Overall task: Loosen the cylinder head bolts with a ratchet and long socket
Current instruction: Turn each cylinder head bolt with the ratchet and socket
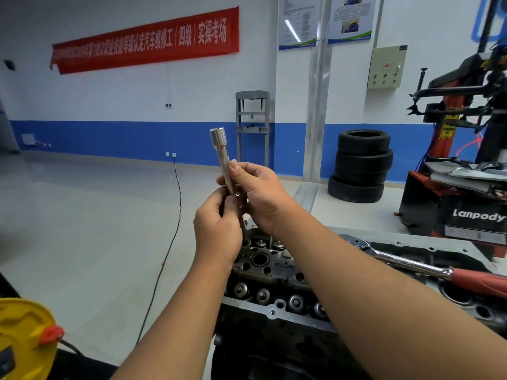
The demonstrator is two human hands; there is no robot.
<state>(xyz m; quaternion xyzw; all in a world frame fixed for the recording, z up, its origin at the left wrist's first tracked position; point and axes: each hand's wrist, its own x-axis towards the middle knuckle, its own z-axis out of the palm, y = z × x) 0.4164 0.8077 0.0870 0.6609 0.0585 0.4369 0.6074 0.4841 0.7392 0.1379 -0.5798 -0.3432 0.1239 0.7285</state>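
Holding the long socket (pixel 222 160) up in the air above the far end of the cylinder head (pixel 263 267), the person has both hands closed on it: the right hand (pixel 260 196) pinches the thin shaft between thumb and fingers about its middle, and the left hand (pixel 216 231) is curled around the lower end, where a dark rod, maybe a head bolt or an extension, seems to hang out below the fingers; the picture does not show clearly which one it is. The wide knurled end of the socket points up and leans a little to the left. The ratchet (pixel 411 263), with its chrome shaft and red handle, lies apart from the hands, across the metal stand (pixel 450 244) near its right edge, with the head toward the engine. The socket looks like polished steel, so it is probably stiff, rather heavy for its size, and smooth on the shaft; oil from the engine could make it slippery. The knurled part should give the surest hold for the fingers, while the thin shaft is better held in a full closed hand than in a light pinch. If it drops, it will hardly break, but it could fall into the open valve area of the head. The ratchet is best taken at the red handle, which seems to be rubber and gives long leverage for tight bolts.
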